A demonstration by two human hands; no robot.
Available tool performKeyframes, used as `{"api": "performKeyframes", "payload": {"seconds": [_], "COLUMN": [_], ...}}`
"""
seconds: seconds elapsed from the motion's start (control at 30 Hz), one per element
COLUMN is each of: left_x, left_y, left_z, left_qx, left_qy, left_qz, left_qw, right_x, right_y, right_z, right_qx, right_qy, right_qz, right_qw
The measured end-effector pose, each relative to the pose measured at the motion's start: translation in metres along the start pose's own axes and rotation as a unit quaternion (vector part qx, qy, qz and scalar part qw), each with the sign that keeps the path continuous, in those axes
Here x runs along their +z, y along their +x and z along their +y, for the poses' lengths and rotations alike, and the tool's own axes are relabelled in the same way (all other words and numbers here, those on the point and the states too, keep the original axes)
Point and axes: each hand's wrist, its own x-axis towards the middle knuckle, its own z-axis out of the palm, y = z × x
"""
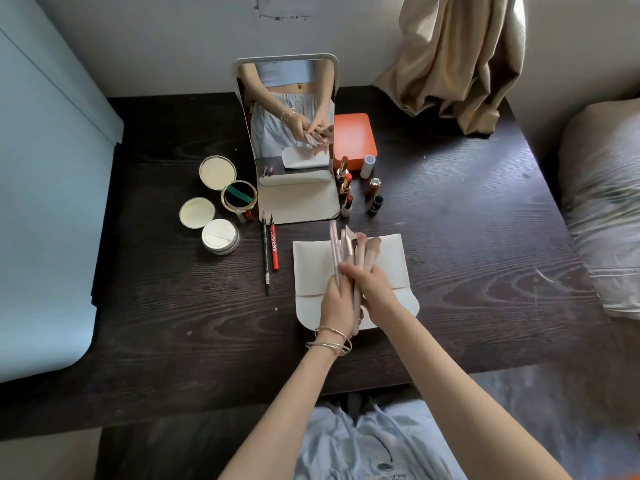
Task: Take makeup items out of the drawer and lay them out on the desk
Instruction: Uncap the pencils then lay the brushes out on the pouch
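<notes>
A bundle of pink brushes (349, 251) is gripped at mid-frame by both hands, the left hand (337, 303) and the right hand (372, 289) with fingers curled tight around the handles, above a white pouch (388, 261) lying flat on the dark desk (485, 271). Two pencils (269, 251) are laid just left of the pouch. Bare desk is left at lower left and at right, up to the edges.

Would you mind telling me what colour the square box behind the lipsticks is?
The square box is orange, seen clearly in the head view.
</notes>
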Motion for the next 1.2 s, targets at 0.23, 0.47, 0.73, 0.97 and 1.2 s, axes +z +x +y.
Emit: {"api": "performKeyframes", "payload": {"seconds": [0.23,0.47,0.73,0.97,1.2], "left_x": [-0.017,-0.035,-0.066,-0.070,-0.079], "left_y": [0.009,0.020,0.034,0.037,0.036], "left_z": [-0.001,0.010,0.015,0.012,0.000], "left_qx": [-0.043,-0.045,-0.064,-0.099,-0.128], "left_qy": [0.029,0.166,0.450,0.376,0.410], "left_qz": [-0.018,-0.070,-0.134,-0.109,-0.096], "left_qw": [0.999,0.983,0.881,0.915,0.898], "right_x": [0.005,0.005,0.015,0.022,0.023], "right_y": [0.010,0.017,0.018,0.027,0.028], "right_z": [0.008,0.002,0.013,0.022,0.021], "right_qx": [0.057,0.063,0.108,0.063,0.043], "right_qy": [0.027,0.023,-0.064,-0.165,-0.220], "right_qz": [-0.007,0.004,-0.030,0.016,0.039], "right_qw": [0.998,0.998,0.992,0.984,0.974]}}
